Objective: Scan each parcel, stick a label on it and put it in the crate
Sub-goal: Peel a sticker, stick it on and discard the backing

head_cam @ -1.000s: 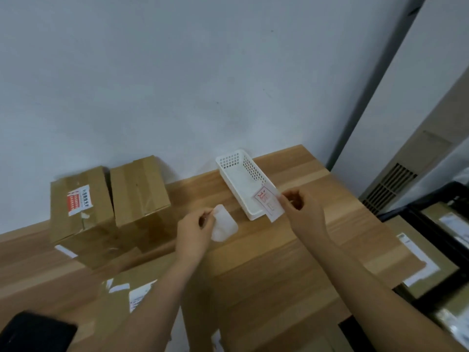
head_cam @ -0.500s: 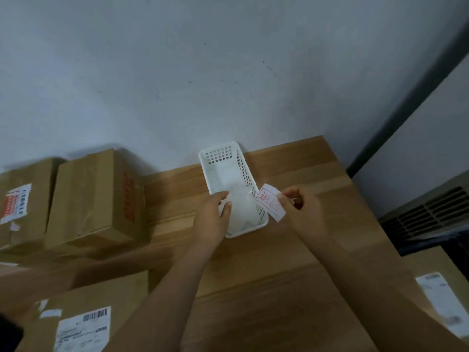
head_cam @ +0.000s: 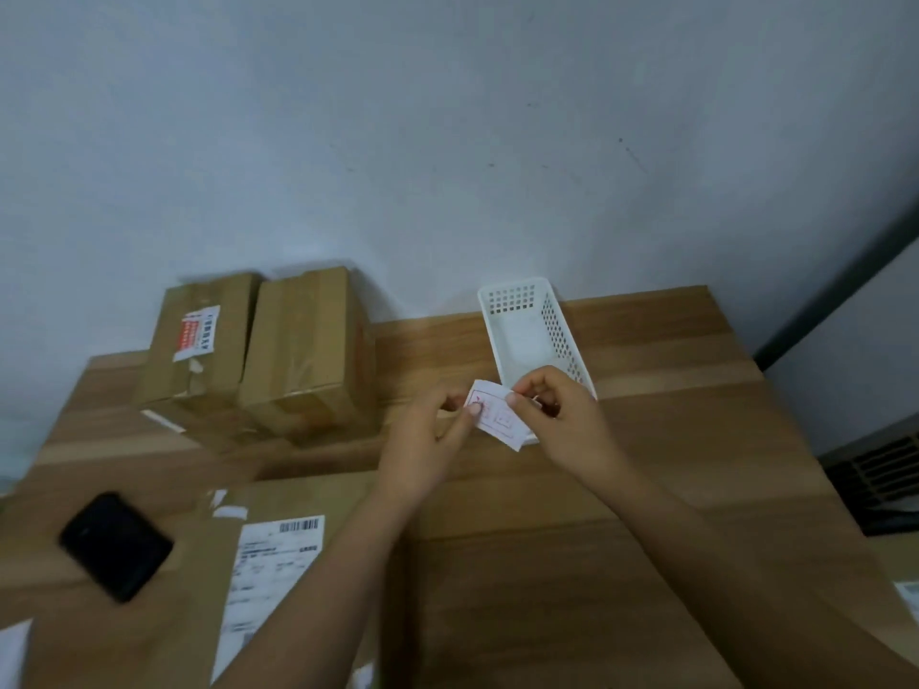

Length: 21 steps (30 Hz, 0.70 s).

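Note:
A small white label (head_cam: 499, 416) with red print is pinched between my left hand (head_cam: 431, 430) and my right hand (head_cam: 559, 420), just above the wooden table (head_cam: 621, 489). The left thumb and finger grip its left edge, the right fingers its top right. A flat cardboard parcel (head_cam: 164, 604) with a white barcode sheet lies at the near left, under my left forearm. A black handheld device (head_cam: 117, 544), perhaps the scanner, rests on that parcel.
A white perforated basket (head_cam: 567, 335) stands just behind my hands with a blank white piece lying inside. Two brown boxes (head_cam: 258, 350) stand against the wall at the back left, one bearing a red and white sticker. A dark vent is at the right.
My left hand dropped the blank backing piece into the basket and came back to the label. Both hands now hold the label, nearer to me. The view swung left.

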Tool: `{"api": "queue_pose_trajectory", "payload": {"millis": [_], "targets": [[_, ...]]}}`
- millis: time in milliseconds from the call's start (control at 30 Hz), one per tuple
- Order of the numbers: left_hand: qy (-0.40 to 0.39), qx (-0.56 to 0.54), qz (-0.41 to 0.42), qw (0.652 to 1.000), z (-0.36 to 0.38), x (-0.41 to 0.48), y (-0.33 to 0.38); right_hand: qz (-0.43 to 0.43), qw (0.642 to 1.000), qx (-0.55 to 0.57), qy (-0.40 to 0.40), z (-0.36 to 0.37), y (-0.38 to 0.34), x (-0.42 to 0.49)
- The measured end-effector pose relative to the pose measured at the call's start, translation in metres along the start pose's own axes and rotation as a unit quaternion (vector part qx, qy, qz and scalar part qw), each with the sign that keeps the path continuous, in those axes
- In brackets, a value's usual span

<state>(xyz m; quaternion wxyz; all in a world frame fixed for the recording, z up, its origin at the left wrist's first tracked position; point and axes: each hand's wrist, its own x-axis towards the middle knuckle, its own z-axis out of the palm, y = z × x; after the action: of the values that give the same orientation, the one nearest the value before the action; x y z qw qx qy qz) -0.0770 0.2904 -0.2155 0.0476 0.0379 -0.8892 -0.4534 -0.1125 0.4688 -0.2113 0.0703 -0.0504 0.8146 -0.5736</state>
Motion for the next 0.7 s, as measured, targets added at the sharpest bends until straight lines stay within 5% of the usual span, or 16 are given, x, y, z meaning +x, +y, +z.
{"api": "queue_pose_trajectory", "payload": {"millis": [433,700], "targets": [[0.025,-0.071,-0.020,0.997,-0.144,-0.115,-0.100,-0.063,0.994,-0.093,0.000,0.162,-0.057,-0.098],[0.037,-0.121,-0.059,0.990,-0.153,-0.155,-0.118,0.061,0.992,-0.107,0.007,0.183,-0.063,-0.149]]}}
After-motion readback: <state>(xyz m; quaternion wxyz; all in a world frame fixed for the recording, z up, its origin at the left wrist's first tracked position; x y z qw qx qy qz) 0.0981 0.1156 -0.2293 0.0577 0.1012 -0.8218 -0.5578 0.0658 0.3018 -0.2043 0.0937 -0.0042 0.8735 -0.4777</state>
